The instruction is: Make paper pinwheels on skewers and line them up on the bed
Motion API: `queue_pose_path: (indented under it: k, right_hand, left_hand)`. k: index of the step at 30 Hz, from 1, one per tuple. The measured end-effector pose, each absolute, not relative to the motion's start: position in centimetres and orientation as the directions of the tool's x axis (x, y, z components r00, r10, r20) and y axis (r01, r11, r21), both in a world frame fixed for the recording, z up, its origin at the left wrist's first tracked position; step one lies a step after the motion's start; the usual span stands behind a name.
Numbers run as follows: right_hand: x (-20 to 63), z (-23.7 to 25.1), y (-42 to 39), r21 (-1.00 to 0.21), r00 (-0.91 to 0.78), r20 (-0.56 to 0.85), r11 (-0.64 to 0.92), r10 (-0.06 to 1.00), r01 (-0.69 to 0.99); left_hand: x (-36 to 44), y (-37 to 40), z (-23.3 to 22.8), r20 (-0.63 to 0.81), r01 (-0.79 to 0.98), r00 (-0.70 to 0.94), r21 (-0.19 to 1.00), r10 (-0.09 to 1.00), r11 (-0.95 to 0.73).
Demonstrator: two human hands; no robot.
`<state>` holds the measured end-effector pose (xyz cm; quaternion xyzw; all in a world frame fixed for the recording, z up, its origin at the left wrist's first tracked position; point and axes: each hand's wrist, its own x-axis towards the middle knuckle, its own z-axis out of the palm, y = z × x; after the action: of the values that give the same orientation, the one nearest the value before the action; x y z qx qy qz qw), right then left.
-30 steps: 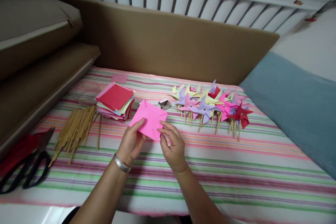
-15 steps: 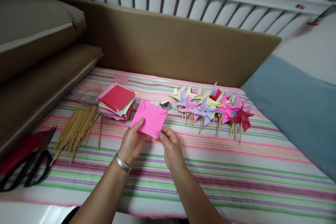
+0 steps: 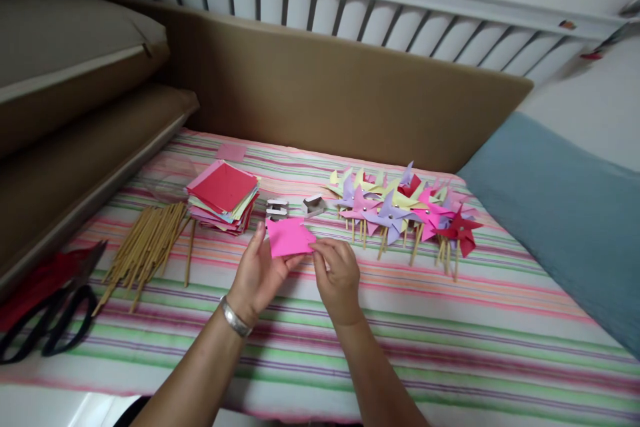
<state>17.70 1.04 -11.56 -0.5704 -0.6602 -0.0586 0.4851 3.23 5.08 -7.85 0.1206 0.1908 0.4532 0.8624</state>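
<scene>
A bright pink paper square (image 3: pixel 289 237) is held above the striped cloth, with slits at its corners. My left hand (image 3: pixel 257 277), a silver bangle at the wrist, supports it from below, fingers under the paper and thumb at its left edge. My right hand (image 3: pixel 337 280) pinches the right corner between thumb and fingers. Just beyond the paper lie two small boxes, one (image 3: pixel 277 208) partly behind it and another open box (image 3: pixel 314 205) to its right. What is inside them is too small to tell.
A stack of coloured paper squares (image 3: pixel 225 187) stands left of my hands. Nearby lie a pile of wooden sticks (image 3: pixel 145 247) and black-handled scissors (image 3: pixel 65 313). Finished paper pinwheels (image 3: pixel 393 213) cluster at the right. Brown cushions (image 3: pixel 90 127) border the left side.
The pink paper has tilted flatter and come lower, uncovering a small box behind it. My left thumb has moved off its face to the left edge; my right hand has shifted slightly right.
</scene>
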Motion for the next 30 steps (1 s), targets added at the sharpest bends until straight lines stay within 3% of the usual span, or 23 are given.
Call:
queue_pose_path:
  k: [8, 17, 23, 30]
  right_hand:
    - [15.8, -12.0, 0.6, -0.425, -0.008, 0.706, 0.433, 0.708, 0.795]
    - [16.0, -11.2, 0.4, -0.527, -0.112, 0.61, 0.508, 0.784, 0.681]
    - [15.9, -11.1, 0.3, -0.644, -0.08, 0.547, 0.48, 0.833, 0.596]
    - [16.2, -10.8, 0.4, -0.666, -0.126, 0.482, 0.456, 0.867, 0.591]
  left_hand:
    - [2.2, 6.3, -8.9, -0.454, -0.709, 0.393, 0.404, 0.8, 0.578]
    - [-0.2, 7.4, -9.7, -0.36, -0.425, 0.421, 0.733, 0.832, 0.532]
    - [0.0, 7.4, -9.7, -0.347, -0.345, 0.391, 0.803, 0.852, 0.485]
    - [0.3, 7.7, -10.7, -0.317, -0.267, 0.293, 0.879, 0.902, 0.396]
